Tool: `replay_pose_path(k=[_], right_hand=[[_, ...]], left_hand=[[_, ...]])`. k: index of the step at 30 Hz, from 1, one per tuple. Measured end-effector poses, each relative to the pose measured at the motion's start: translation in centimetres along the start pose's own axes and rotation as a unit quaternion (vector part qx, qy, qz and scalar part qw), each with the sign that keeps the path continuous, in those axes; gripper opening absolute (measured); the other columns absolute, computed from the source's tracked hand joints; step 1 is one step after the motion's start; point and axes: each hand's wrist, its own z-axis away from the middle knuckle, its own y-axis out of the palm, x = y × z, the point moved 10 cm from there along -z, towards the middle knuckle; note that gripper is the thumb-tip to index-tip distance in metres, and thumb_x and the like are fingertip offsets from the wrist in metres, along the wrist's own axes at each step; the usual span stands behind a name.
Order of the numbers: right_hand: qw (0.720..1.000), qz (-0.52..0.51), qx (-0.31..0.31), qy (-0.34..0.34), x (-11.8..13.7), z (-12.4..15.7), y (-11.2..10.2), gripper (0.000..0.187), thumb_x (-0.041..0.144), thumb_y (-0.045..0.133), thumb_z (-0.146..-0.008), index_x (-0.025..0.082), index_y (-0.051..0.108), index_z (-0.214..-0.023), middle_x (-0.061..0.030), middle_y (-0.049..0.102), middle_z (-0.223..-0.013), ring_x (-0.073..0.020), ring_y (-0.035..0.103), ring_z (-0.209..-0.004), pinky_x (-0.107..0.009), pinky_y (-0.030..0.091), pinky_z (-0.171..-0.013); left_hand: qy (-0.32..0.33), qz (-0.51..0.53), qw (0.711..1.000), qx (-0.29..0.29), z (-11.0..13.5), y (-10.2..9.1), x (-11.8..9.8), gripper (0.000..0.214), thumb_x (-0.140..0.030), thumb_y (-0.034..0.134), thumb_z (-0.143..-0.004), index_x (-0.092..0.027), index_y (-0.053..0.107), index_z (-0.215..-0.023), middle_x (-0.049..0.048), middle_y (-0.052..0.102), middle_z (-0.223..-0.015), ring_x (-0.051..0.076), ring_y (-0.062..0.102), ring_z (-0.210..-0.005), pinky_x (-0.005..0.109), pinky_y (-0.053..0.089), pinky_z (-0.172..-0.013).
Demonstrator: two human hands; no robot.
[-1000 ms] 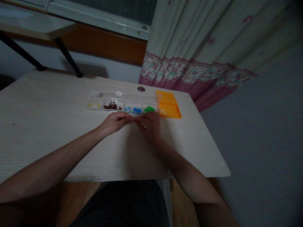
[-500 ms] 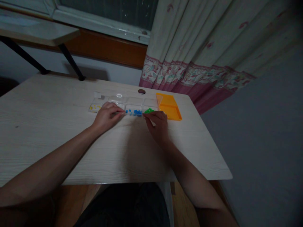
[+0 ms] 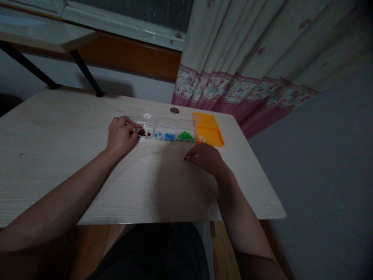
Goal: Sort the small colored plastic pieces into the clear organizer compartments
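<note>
A clear plastic box with compartments [image 3: 164,127] lies on the table, its transparent lid folded back. My left hand [image 3: 121,134] is at its left part, thumb and bent fingers over small dark brown pieces [image 3: 142,132]; anything between the fingertips is too small to make out. To the right are compartments with blue pieces [image 3: 169,136], green pieces [image 3: 185,135] and cream pieces [image 3: 201,138]. My right hand [image 3: 206,157] hovers in front of the box, toward me, with a tiny dark brown piece [image 3: 185,158] pinched between thumb and finger.
An open yellow-orange case [image 3: 214,136] lies at the box's right end. Behind the box a round dark disc [image 3: 174,111] is set in the table [image 3: 131,190]. A raised shelf on black legs [image 3: 87,74] stands back left; a curtain [image 3: 218,77] hangs behind.
My left hand has moved left, from beside the blue pieces to the brown ones. The right hand has drawn back toward me and right, uncovering green and cream pieces; its dark piece now shows.
</note>
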Motion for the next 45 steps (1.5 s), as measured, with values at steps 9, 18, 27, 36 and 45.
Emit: replay_pose_path(k=[9, 18, 27, 36, 45], right_hand=[[0.998, 0.025, -0.028, -0.059, 1.0, -0.3, 0.9, 0.01, 0.018, 0.074, -0.08, 0.026, 0.081, -0.081, -0.0048, 0.076, -0.087, -0.0242, 0.065, -0.091, -0.034, 0.048, -0.077], [0.971, -0.075, -0.168, -0.154, 3.1, -1.0, -0.1, 0.009, 0.023, 0.07, -0.088, 0.025, 0.079, -0.088, -0.0035, 0.075, -0.088, -0.0209, 0.064, -0.09, -0.036, 0.048, -0.086], [0.915, -0.096, -0.325, -0.218, 6.7, 0.6, 0.0, 0.017, 0.03, 0.061, -0.095, 0.025, 0.077, -0.094, -0.005, 0.068, -0.09, -0.0193, 0.06, -0.089, -0.036, 0.047, -0.082], [0.934, -0.081, -0.313, -0.154, 6.6, 0.2, 0.6, 0.022, 0.033, 0.056, -0.097, 0.029, 0.078, -0.097, -0.0063, 0.066, -0.093, -0.0207, 0.058, -0.092, -0.037, 0.047, -0.084], [0.937, -0.174, -0.283, -0.103, 3.9, -1.1, 1.1, 0.023, 0.031, 0.058, -0.094, 0.028, 0.076, -0.108, -0.0079, 0.062, -0.1, -0.0212, 0.058, -0.096, -0.038, 0.051, -0.089]], left_hand=[[0.059, 0.032, 0.998, -0.019, 0.4, -1.0, -3.3, 0.021, -0.029, 0.059, -0.09, -0.024, 0.076, -0.101, 0.009, 0.06, -0.104, 0.028, 0.053, -0.103, 0.048, 0.043, -0.092], [0.144, 0.297, 0.915, 0.23, 3.6, 3.8, -10.8, 0.032, -0.034, 0.05, -0.097, -0.02, 0.067, -0.12, 0.0079, 0.069, -0.099, 0.02, 0.062, -0.092, 0.033, 0.05, -0.083], [0.007, 0.463, 0.828, 0.316, 4.5, 6.7, -10.1, 0.044, -0.049, 0.043, -0.1, -0.016, 0.069, -0.111, 0.0082, 0.073, -0.098, 0.019, 0.067, -0.091, 0.033, 0.052, -0.086], [-0.054, 0.501, 0.803, 0.317, 4.4, 7.8, -9.1, 0.038, -0.051, 0.051, -0.095, -0.019, 0.071, -0.099, 0.0072, 0.076, -0.091, 0.018, 0.069, -0.085, 0.033, 0.054, -0.08], [0.037, 0.235, 0.968, 0.085, 1.4, 2.1, -6.5, 0.024, -0.042, 0.062, -0.091, -0.021, 0.075, -0.092, 0.0055, 0.073, -0.086, 0.021, 0.063, -0.085, 0.04, 0.049, -0.085]])
